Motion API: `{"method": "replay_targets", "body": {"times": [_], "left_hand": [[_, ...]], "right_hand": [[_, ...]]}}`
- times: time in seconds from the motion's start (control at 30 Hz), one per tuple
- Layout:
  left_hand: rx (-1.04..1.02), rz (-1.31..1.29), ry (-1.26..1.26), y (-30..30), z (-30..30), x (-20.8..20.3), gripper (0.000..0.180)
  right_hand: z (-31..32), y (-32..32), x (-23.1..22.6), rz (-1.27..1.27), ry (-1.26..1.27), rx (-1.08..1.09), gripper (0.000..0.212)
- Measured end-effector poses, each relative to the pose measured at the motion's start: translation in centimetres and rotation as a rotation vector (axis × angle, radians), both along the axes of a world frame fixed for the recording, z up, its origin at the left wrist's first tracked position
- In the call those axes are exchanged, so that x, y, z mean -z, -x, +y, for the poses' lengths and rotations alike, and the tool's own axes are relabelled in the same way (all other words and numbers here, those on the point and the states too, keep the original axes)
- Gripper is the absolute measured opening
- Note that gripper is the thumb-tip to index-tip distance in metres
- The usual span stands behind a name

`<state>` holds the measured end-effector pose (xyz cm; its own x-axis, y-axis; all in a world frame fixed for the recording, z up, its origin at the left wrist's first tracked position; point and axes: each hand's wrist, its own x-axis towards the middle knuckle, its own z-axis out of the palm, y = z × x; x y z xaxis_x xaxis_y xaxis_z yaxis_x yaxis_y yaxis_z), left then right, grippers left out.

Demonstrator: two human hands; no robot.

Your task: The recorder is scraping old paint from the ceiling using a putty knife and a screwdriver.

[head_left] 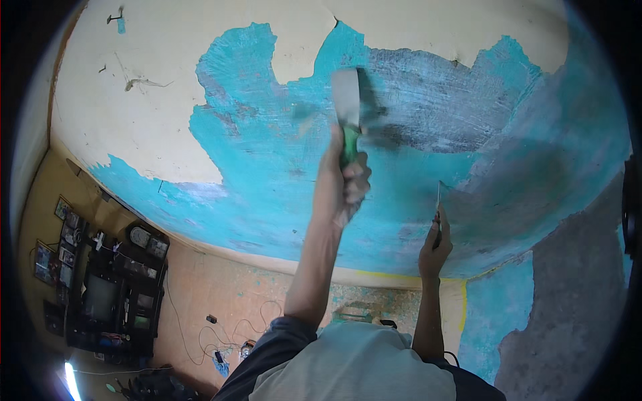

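My left hand (338, 187) is raised before the wall and wrapped round the green handle of a putty knife (346, 97). Its broad grey blade points up, close to the wall; the picture does not settle whether it touches. Lower and to the right, my right hand (433, 254) is closed on a dark-handled tool with a thin metal blade (439, 196), seen nearly edge-on. The wall (267, 154) shows turquoise paint with ragged edges, grey scuffed patches and cream coating (160, 40) above and to the left.
Nails (115, 17) stick out of the wall at upper left. Bare grey plaster (568, 301) shows at right. Below left stands a dark shelf unit (100, 294) with a television and framed pictures. Cables (200, 344) trail over the floor, and paint flakes (361, 294) lie along the wall's foot.
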<state>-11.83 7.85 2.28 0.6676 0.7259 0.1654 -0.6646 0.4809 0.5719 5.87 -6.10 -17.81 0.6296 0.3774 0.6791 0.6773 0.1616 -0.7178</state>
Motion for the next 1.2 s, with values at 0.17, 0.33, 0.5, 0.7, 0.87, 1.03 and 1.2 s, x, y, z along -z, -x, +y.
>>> {"method": "replay_targets", "body": {"times": [0.17,0.33,0.5,0.7,0.87,1.03,1.2], "left_hand": [[-0.024,0.018,-0.016,0.4,0.0,0.8,0.039],[-0.002,-0.053,-0.113,1.0,1.3,-0.8,0.038],[-0.143,0.144,-0.044,1.1,-0.5,4.8,0.048],[-0.155,0.096,-0.155,0.7,0.4,-0.9,0.044],[-0.074,-0.053,-0.197,0.3,0.4,-4.9,0.043],[0.073,-0.122,-0.070,-0.6,-0.5,-2.2,0.043],[0.093,-0.171,-0.154,-0.9,0.9,-6.1,0.043]], "right_hand": [[-0.1,-0.3,0.4,0.001,0.022,-0.023,0.040],[-0.5,0.2,-0.5,0.093,0.055,-0.012,0.040],[-0.9,0.2,-0.4,0.129,0.083,-0.039,0.040],[0.1,0.4,0.0,0.041,-0.015,-0.010,0.040],[-0.2,0.2,-0.5,0.047,-0.007,-0.013,0.040],[-0.3,0.2,-0.4,0.068,0.041,-0.031,0.040],[-0.4,0.1,0.0,0.074,0.045,-0.015,0.040]]}}
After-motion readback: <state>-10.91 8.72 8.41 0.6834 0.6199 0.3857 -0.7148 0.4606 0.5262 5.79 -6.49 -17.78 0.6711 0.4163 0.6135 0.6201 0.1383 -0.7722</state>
